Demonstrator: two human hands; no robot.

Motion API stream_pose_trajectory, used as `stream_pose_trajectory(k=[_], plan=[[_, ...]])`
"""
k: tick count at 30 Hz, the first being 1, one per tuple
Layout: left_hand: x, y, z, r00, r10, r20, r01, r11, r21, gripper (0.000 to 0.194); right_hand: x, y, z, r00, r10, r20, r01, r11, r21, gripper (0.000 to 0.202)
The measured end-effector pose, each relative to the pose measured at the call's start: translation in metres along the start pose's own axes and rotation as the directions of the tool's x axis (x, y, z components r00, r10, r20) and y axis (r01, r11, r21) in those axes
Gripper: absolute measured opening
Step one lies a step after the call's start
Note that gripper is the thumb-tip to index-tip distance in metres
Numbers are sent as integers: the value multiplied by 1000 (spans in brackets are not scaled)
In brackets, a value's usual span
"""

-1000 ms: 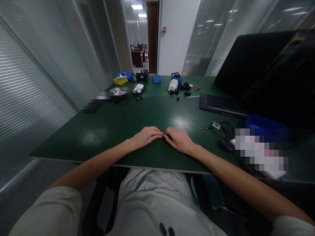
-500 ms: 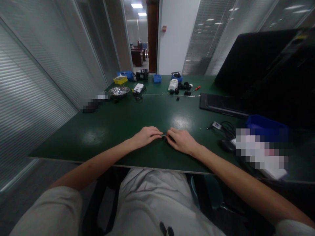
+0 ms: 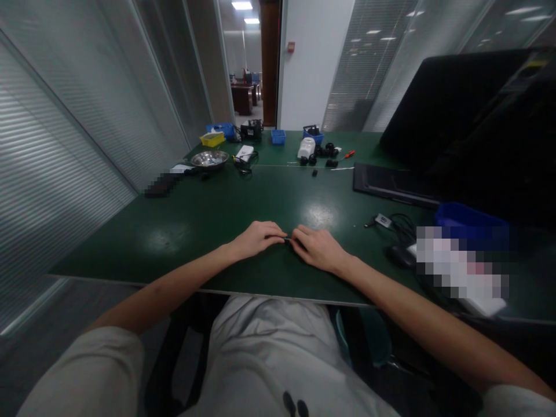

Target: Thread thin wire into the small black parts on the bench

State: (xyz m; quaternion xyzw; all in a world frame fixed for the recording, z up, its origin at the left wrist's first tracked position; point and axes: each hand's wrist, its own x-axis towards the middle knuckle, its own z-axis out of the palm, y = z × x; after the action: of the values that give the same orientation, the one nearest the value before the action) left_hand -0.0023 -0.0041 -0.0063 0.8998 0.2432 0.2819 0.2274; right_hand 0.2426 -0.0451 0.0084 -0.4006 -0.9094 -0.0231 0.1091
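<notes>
Close to the near edge of the green table (image 3: 243, 202), my two hands meet over a small dark piece (image 3: 287, 240), too little to name. My left hand (image 3: 260, 236) pinches its left end between thumb and fingers. From the other side my right hand (image 3: 315, 248) has its fingers curled at the piece's right end, knuckles up. Most of the piece is hidden by the fingertips. Both forearms rest low over the table's front edge.
A metal bowl (image 3: 209, 160), a white box with cables (image 3: 244, 154), blue baskets (image 3: 278, 137), black parts (image 3: 326, 151) and a red screwdriver (image 3: 349, 154) lie farther back. At right are a black mouse (image 3: 400, 256), a keyboard (image 3: 391, 185) and a blue tray (image 3: 471, 223).
My right hand has moved slightly left, closer to the left fingertips, and less of the small piece shows between them. The left hand has barely shifted.
</notes>
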Motion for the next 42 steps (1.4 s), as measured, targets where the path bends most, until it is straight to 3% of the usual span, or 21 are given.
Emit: stream_pose_trajectory(k=[16,21,24,29,31,36,42], plan=[[2,1,-2,989,-142,-47,133,978,-158,21,4,-1,4,999,1,-36,-1,1000,7,28],[4,-7,-6,972,-187,-139,173,979,-107,21,4,-1,3,999,-2,-32,2,1000,3,28],[7,-16,-8,975,-153,-161,159,987,27,17,4,-1,4,999,-1,-37,1,1000,0,28],[6,-22,-10,997,-62,-47,70,978,199,22,3,0,5,998,-8,-58,8,1000,3,26],[2,-21,-12,998,-51,-32,56,978,202,26,3,1,5,997,-16,-70,18,1000,19,25],[-3,-11,-15,989,-60,-138,82,984,159,30,2,6,7,983,31,-182,4,982,189,22],[1,9,-6,999,33,24,-36,988,153,28,1,14,6,928,131,-348,-1,936,351,19]])
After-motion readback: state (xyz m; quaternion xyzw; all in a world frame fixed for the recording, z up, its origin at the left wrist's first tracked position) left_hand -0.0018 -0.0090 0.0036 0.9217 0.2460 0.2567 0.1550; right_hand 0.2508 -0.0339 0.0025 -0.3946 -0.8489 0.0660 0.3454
